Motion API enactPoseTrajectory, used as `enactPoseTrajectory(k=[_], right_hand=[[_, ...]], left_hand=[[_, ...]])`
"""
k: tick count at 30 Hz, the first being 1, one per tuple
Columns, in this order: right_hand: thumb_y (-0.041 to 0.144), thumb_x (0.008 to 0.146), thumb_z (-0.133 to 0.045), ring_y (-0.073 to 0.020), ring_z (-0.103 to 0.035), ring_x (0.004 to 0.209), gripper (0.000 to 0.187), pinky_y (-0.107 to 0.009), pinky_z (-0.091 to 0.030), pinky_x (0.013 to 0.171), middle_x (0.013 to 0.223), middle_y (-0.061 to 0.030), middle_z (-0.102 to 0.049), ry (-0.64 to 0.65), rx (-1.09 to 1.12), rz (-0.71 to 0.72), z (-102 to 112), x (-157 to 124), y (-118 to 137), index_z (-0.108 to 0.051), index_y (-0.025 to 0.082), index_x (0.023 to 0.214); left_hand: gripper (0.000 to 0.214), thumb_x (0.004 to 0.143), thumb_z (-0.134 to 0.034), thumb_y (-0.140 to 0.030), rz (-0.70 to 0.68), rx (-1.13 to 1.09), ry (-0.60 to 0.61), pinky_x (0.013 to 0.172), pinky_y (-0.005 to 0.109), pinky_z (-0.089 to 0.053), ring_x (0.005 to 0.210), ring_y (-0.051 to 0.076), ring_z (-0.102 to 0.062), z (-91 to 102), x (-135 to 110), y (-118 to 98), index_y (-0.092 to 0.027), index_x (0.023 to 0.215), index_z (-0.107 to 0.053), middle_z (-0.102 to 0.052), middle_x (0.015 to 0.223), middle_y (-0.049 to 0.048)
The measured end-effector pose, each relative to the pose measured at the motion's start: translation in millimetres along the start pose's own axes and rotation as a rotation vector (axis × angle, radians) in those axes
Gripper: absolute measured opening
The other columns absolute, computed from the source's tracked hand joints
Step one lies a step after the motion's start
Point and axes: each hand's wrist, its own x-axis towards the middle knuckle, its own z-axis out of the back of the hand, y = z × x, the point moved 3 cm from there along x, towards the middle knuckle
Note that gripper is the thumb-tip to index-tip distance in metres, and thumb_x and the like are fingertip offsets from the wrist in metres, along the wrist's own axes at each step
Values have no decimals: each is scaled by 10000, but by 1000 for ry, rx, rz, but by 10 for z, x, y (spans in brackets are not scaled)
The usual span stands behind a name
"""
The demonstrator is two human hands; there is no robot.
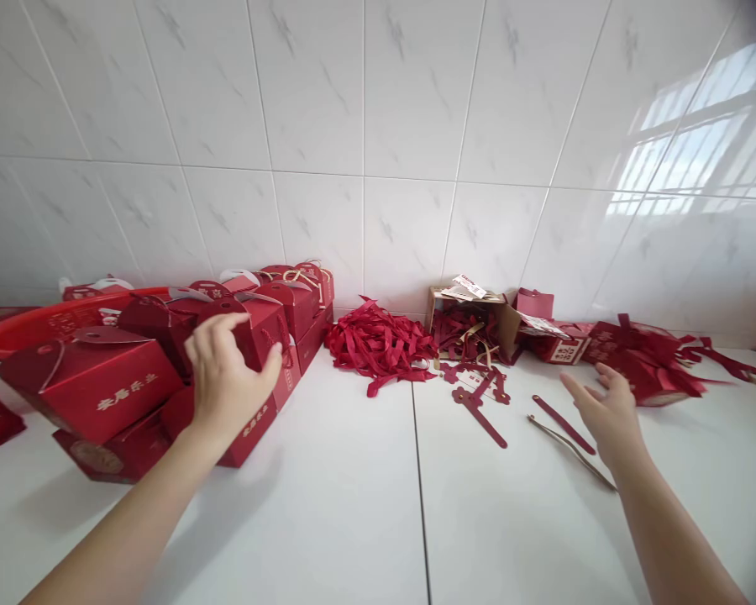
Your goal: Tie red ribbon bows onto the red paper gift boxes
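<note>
My left hand (227, 374) reaches over a pile of folded red gift boxes (101, 386) at the left, fingers curved and apart, thumb against a box with gold lettering (261, 412); it holds nothing. My right hand (608, 412) hovers open, fingers spread, just above the white table, near a loose red strip (564, 424) and a thin gold strip (570, 449). A flat red cut-out piece (479, 403) lies left of them.
A heap of red ribbons (381, 344) lies against the tiled wall. An open cardboard box (469, 323) with red pieces stands beside it. More red boxes and ribbons (648, 361) sit at the right. A red basin (31, 328) is at the far left.
</note>
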Motion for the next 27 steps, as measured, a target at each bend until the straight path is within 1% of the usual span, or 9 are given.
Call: enactPoseTrajectory(k=[4,7,9,12,14,19,22,25,27], right_hand=[[578,678,-616,-352,-509,1160,718,-450,-497,872,1341,-195,-371,184,3,16,-330,-283,212,-467,194,1267],[521,714,-594,-337,-474,1187,588,-447,-490,880,1320,-178,-366,350,-46,168,-603,-503,349,-508,193,1194],[437,758,-581,-314,-434,1237,475,-439,-472,916,1325,-165,-370,506,-102,302,-777,-647,422,-522,195,1162],[305,815,-544,-307,-414,1268,402,-450,-427,973,1373,-197,-370,725,-251,488,-997,-826,539,-526,146,1183],[237,836,-515,-318,-425,1263,385,-468,-399,995,1405,-211,-377,792,-322,557,-1124,-894,635,-537,114,1200],[162,844,-506,-252,-434,1273,404,-363,-368,1035,1390,-115,-475,849,-319,640,-1553,-1013,913,-559,155,1245],[192,884,-458,-261,-458,1244,452,-370,-396,991,1344,-150,-501,777,-346,561,-1846,-1033,998,-481,145,1333],[257,931,-377,-312,-518,1163,447,-436,-439,897,1284,-212,-510,674,-388,422,-2042,-983,976,-465,140,1353],[307,908,-444,-342,-514,1158,413,-453,-452,855,1297,-199,-499,651,-393,380,-2099,-951,927,-546,194,1292]], left_hand=[[920,754,-600,-584,328,37,169,1034,582,-286,1300,457,-269,-31,209,261,-29,1386,-229,-278,1388,278],[1087,716,-548,-706,514,-2,336,980,632,-312,1286,515,-296,-75,256,357,-65,1453,-70,-224,1431,306],[1168,690,-579,-708,590,-23,352,980,660,-292,1280,509,-336,-73,252,370,-91,1465,41,-259,1433,312],[1202,652,-692,-621,522,-51,238,1041,647,-240,1317,437,-342,5,241,259,-93,1465,19,-337,1421,293],[1173,624,-772,-498,432,-205,174,1045,582,-317,1283,367,-417,73,216,108,-148,1465,-33,-418,1384,236],[937,710,-716,-354,458,-902,541,954,414,-486,1160,251,-549,-31,-5,-294,-295,1444,-138,-485,1312,114],[1177,555,-826,-329,447,-885,644,1023,442,-430,1214,273,-503,-242,-216,-368,-281,1461,-75,-445,1319,124],[1052,634,-773,-398,559,-949,862,976,474,-462,1119,271,-572,-532,-499,-329,-252,1445,-118,-478,1262,143],[1035,635,-778,-391,477,-969,940,1003,480,-436,1145,276,-549,-658,-638,-304,-243,1431,-134,-453,1292,152]])
